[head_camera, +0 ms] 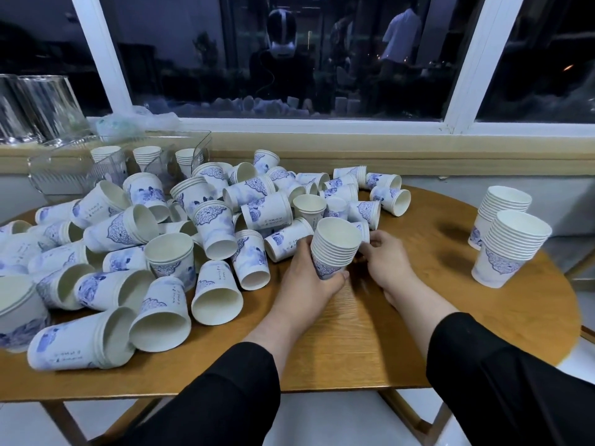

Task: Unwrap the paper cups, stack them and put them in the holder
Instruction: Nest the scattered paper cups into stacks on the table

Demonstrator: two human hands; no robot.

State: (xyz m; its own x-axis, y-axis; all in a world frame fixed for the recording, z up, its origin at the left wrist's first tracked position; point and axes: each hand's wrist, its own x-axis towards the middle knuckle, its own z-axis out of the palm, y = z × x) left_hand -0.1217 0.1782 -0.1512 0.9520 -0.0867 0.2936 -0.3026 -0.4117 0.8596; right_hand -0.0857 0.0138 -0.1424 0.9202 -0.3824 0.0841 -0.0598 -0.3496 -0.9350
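My left hand grips a stack of white paper cups with blue prints, held upright near the middle of the round wooden table. My right hand reaches in beside the stack, fingers curled near a small cup lying behind it; I cannot tell whether it holds that cup. A big heap of loose cups covers the table's left half. Two finished stacks stand upright at the right edge. A clear plastic holder at the back left has short stacks in it.
Clear glass vessels and a crumpled plastic wrapper sit on the window sill at the back left. The dark window reflects people in the room. Bare tabletop lies between my arms and toward the right stacks.
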